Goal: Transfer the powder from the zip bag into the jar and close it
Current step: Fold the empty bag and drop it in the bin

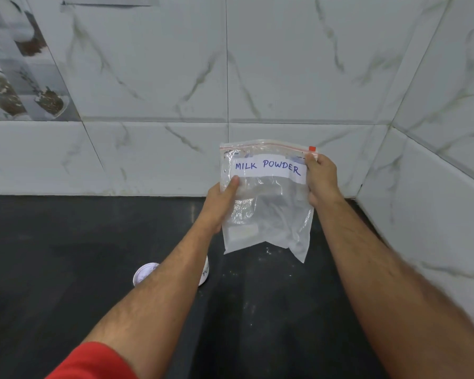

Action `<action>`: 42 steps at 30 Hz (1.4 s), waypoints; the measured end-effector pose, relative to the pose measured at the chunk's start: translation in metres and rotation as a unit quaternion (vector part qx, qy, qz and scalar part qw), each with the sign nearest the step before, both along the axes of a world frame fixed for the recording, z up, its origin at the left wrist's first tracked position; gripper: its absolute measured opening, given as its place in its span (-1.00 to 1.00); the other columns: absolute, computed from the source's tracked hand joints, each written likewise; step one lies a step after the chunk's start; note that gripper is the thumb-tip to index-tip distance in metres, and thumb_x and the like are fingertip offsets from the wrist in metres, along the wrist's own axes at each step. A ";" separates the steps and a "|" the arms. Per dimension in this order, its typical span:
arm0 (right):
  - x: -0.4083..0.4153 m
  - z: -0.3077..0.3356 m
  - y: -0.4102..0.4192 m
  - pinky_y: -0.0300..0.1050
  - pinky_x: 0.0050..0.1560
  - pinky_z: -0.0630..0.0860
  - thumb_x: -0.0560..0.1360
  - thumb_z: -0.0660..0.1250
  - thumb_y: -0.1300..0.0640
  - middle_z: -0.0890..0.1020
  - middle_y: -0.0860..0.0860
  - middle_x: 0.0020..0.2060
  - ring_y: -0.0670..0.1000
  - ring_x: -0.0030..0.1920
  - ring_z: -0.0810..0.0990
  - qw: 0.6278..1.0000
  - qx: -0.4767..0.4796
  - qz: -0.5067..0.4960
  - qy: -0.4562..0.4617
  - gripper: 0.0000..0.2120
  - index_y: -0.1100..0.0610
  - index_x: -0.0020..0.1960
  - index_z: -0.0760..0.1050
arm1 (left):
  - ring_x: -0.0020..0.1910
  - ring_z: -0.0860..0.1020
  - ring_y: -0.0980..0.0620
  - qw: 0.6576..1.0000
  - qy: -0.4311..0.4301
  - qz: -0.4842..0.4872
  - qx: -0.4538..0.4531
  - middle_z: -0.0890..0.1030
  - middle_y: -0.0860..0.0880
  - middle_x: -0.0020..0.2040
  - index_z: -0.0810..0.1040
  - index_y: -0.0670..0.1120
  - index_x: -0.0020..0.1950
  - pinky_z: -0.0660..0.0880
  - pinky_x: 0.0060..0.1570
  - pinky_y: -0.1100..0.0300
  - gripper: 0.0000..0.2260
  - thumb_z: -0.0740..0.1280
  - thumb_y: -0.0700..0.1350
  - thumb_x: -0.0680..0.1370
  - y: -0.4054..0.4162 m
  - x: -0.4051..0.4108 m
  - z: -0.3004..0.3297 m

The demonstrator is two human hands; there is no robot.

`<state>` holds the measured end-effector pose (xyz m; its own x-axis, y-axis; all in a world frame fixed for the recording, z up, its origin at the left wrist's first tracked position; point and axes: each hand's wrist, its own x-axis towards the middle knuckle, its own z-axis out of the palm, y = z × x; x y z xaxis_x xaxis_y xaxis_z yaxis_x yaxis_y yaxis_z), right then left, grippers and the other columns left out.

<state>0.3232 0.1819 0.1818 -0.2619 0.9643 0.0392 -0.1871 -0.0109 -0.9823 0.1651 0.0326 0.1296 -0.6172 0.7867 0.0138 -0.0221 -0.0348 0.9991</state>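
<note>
the zip bag labelled milk powder looked nearly empty, held above the dark surface with left hand and right hand each grasping an edge, so the half-hidden jar and lid near left seemingly awaited closing.

There was just the one view, taken from the person's head, looking forward and tilted down over a black stone countertop toward a white marble-veined tiled wall. It sat close, at arm's length. The countertop filled the lower half of the picture and the wall rose behind it across the upper half. On the right the wall turned a corner and ran along the countertop's edge. Both forearms reached in from the bottom edge over the countertop. Straight tile lines bowed toward the picture's edges.
</note>
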 end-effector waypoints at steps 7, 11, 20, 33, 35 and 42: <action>0.028 -0.007 0.007 0.09 0.03 0.63 0.63 0.28 0.03 0.74 0.15 -0.03 0.13 -0.02 0.71 0.984 -0.035 0.157 0.070 -0.73 0.21 0.09 0.64 | -0.15 0.68 -0.06 0.995 -0.061 0.058 0.052 0.70 -0.11 -0.11 0.64 -0.14 -0.02 0.62 -0.06 0.03 -0.80 0.31 -0.04 0.63 0.010 0.000 0.006; 0.034 -0.037 -0.001 0.26 0.20 0.56 0.59 0.34 0.09 0.74 0.09 -0.02 0.22 0.11 0.68 0.975 -0.042 0.210 -0.059 -0.85 0.13 0.07 0.62 | -0.12 0.68 -0.08 0.994 -0.072 0.064 0.051 0.71 -0.15 -0.06 0.65 -0.16 0.04 0.63 -0.07 0.05 -0.78 0.31 -0.03 0.63 0.011 -0.003 0.003; 0.032 -0.036 0.000 0.18 0.11 0.60 0.53 0.36 0.25 0.69 0.15 -0.11 0.15 -0.08 0.66 0.992 -0.004 0.123 -0.038 -0.91 0.29 -0.05 0.59 | -0.08 0.67 -0.12 0.999 -0.032 -0.009 0.024 0.71 -0.16 -0.03 0.65 -0.16 0.04 0.61 0.08 -0.05 -0.90 0.38 -0.27 0.55 -0.004 -0.014 0.000; 0.039 -0.030 0.011 -0.01 -0.08 0.64 0.55 0.38 0.27 0.73 0.10 -0.12 0.11 -0.12 0.71 0.991 0.015 0.115 -0.069 -0.90 0.13 -0.08 0.64 | -0.17 0.70 -0.01 0.999 0.002 0.041 0.013 0.72 -0.14 -0.08 0.67 -0.23 0.06 0.63 -0.14 0.19 -0.84 0.46 -0.28 0.49 -0.010 -0.019 0.005; 0.041 -0.031 0.013 0.05 -0.04 0.65 0.55 0.38 0.27 0.74 0.11 -0.07 0.16 -0.06 0.72 0.990 0.010 0.121 -0.071 -0.91 0.15 -0.03 0.65 | -0.16 0.70 -0.02 0.999 0.007 0.043 0.006 0.73 -0.15 -0.08 0.68 -0.22 0.04 0.63 -0.15 0.18 -0.86 0.46 -0.28 0.49 -0.009 -0.019 0.005; 0.049 -0.031 0.020 0.22 0.12 0.62 0.56 0.35 0.29 0.72 0.18 0.04 0.25 0.07 0.70 0.988 -0.011 0.150 -0.042 -0.87 0.19 0.06 0.64 | 0.00 0.68 -0.11 0.993 -0.107 -0.040 -0.019 0.69 -0.18 0.08 0.60 -0.22 0.20 0.64 0.02 0.01 -0.78 0.37 -0.20 0.58 -0.009 -0.009 -0.001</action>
<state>0.3723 0.2021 0.1507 -0.5376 0.8431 -0.0150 -0.0892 -0.0746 -0.9932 0.1556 0.0233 0.1282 -0.5379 0.8312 -0.1405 -0.2345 0.0125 0.9720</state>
